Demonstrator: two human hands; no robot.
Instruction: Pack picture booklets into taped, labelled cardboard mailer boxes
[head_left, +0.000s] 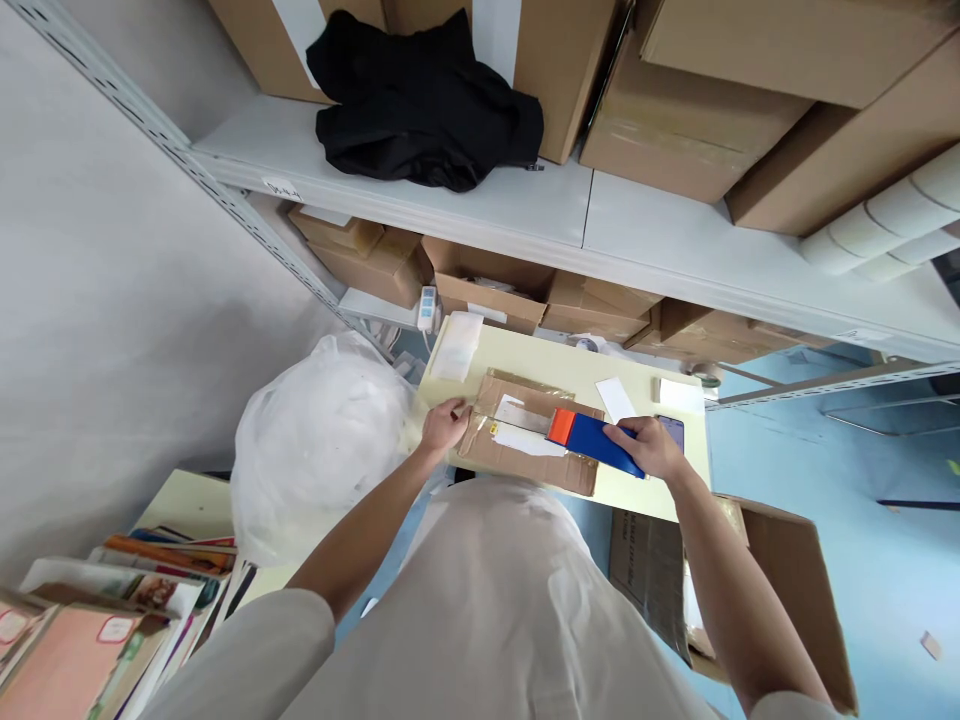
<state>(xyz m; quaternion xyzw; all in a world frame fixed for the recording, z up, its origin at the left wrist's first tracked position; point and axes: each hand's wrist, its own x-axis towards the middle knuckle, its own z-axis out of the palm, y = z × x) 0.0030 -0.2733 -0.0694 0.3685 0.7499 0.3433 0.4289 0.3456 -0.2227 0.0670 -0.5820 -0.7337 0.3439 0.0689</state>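
Note:
My right hand (651,446) is closed on a flat blue item with an orange end (604,442), thumb on top. Its orange end lies over a worn piece of cardboard (517,460) with torn white label remains and clear tape. By the cardboard's left edge, my left hand (444,425) has its fingers pinched together; whether they grip the cardboard or something thin and clear is too small to tell. A thin dark line runs over the cardboard from near the left hand towards the orange end.
A pale yellow table (510,350) carries a white packet (457,346), a white card (615,399), a phone (671,430) and white papers (681,395). A shelf (420,215) with cartons and black clothing stands behind. A large white plastic bag (315,440) is left, an open carton (795,590) right.

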